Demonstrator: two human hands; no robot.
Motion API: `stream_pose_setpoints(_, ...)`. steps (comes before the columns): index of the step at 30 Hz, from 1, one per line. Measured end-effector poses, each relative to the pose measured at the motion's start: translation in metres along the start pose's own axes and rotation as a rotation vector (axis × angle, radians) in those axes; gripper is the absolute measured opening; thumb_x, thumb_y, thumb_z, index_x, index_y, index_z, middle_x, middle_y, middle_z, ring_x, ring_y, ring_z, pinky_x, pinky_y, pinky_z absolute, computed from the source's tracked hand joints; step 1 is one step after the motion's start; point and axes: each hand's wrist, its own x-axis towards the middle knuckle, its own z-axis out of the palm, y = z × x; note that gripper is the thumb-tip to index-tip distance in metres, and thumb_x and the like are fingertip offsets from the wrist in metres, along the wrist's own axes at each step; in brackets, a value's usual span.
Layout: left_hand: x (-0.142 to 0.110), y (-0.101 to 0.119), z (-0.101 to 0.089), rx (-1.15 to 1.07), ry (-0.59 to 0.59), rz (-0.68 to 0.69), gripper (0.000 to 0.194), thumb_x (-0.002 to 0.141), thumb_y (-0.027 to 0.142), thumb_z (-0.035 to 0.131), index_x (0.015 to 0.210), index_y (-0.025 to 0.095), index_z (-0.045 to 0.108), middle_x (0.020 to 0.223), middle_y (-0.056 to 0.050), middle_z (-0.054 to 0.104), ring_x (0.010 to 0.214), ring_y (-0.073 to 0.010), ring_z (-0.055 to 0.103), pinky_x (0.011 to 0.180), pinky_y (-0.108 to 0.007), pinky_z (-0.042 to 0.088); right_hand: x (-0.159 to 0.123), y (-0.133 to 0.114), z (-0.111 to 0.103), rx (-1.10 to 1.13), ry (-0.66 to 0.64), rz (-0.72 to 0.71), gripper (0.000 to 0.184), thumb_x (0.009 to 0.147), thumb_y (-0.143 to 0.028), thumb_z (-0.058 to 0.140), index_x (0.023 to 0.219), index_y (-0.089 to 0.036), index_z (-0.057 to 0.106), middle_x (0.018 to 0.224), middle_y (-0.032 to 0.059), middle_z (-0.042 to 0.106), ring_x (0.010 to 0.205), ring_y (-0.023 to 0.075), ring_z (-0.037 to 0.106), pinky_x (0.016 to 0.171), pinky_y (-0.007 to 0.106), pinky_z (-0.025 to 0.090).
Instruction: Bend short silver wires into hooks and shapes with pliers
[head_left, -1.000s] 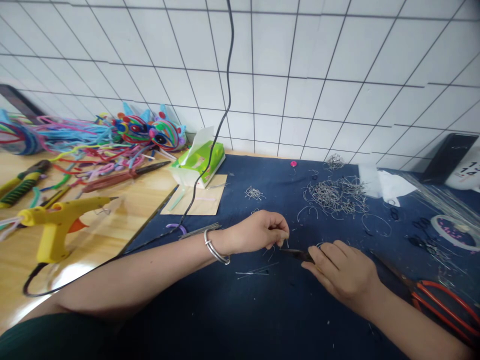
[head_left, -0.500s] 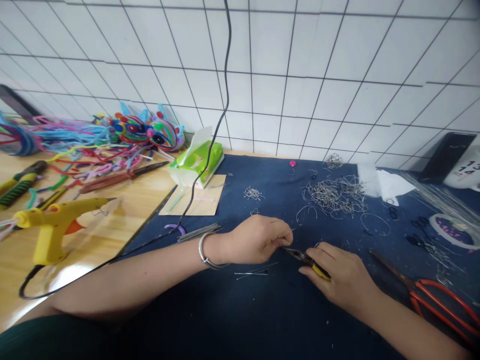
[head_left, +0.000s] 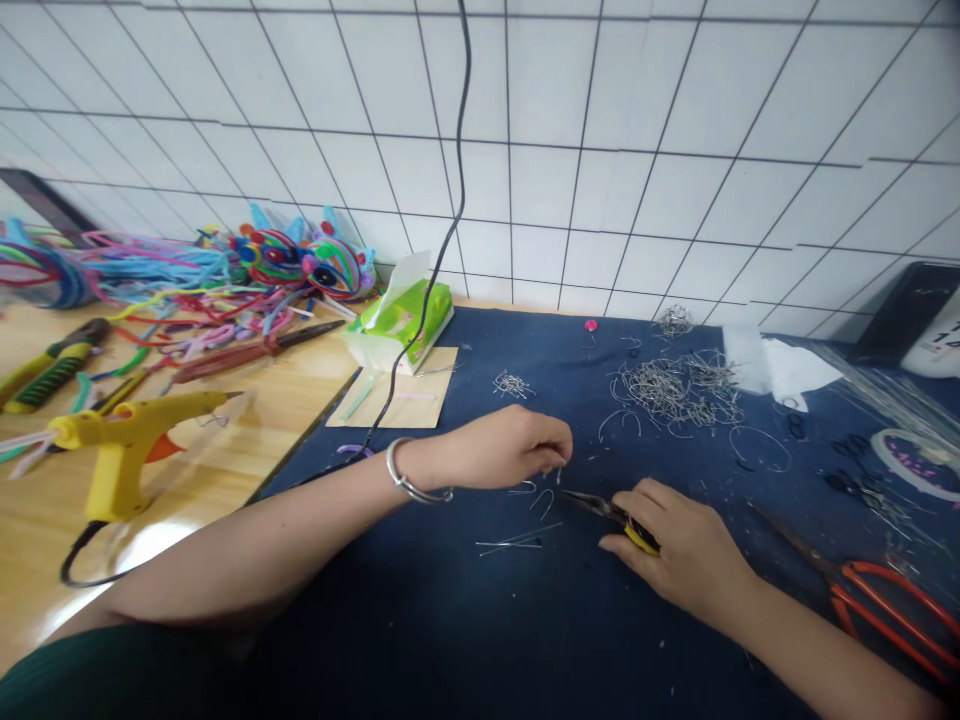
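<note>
My right hand (head_left: pixel 671 530) is closed round the yellow handles of a pair of pliers (head_left: pixel 596 505), whose dark jaws point left. Up and to the left of the jaw tips, my left hand (head_left: pixel 525 447) is pinched, with a tiny bit of wire (head_left: pixel 558 476) showing below its fingertips. The pliers and that wire are apart. Beneath my left hand, bent wire pieces (head_left: pixel 543 503) lie on the dark blue cloth (head_left: pixel 450 630), with a few straight wires (head_left: pixel 510 545) just in front of them.
A tangled wire heap (head_left: pixel 667 390) and a smaller wire pile (head_left: pixel 513 384) lie farther back. Orange-handled scissors (head_left: pixel 892 600) are at right. At left are a yellow glue gun (head_left: pixel 120 450), a green tissue pack (head_left: pixel 409 320) and pipe cleaners (head_left: pixel 157 270). A black cord (head_left: pixel 463 150) hangs down in front.
My left hand has moved up and slightly left, away from the pliers' jaws. Bent wires now show beneath it. My right hand keeps its hold on the pliers. The view has shifted slightly.
</note>
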Motion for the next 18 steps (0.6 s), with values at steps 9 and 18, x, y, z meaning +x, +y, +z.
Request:
stream_pose_setpoints(9, -0.004, -0.033, -0.006, 0.258, -0.152, -0.063, 0.017, 0.078, 0.015, 0.043, 0.081, 0.018, 0.059, 0.072, 0.000, 0.058, 0.066, -0.0106, 0.051, 0.061, -0.022, 0.033, -0.001, 0.002, 0.002, -0.022, 0.004, -0.007, 0.030, 0.081, -0.043, 0.047, 0.100, -0.020, 0.053, 0.086, 0.0058, 0.054, 0.075, 0.0167, 0.052, 0.066, 0.030, 0.044)
stream_pose_setpoints(18, -0.002, -0.012, 0.005, 0.184, -0.169, -0.005, 0.013, 0.079, 0.023, 0.049, 0.083, 0.020, 0.060, 0.081, -0.001, 0.055, 0.074, -0.0117, 0.051, 0.065, -0.022, 0.035, -0.001, 0.006, 0.001, 0.007, 0.028, 0.009, 0.028, 0.080, -0.041, 0.048, 0.099, -0.021, 0.053, 0.086, 0.0046, 0.054, 0.076, 0.0157, 0.052, 0.067, 0.029, 0.043)
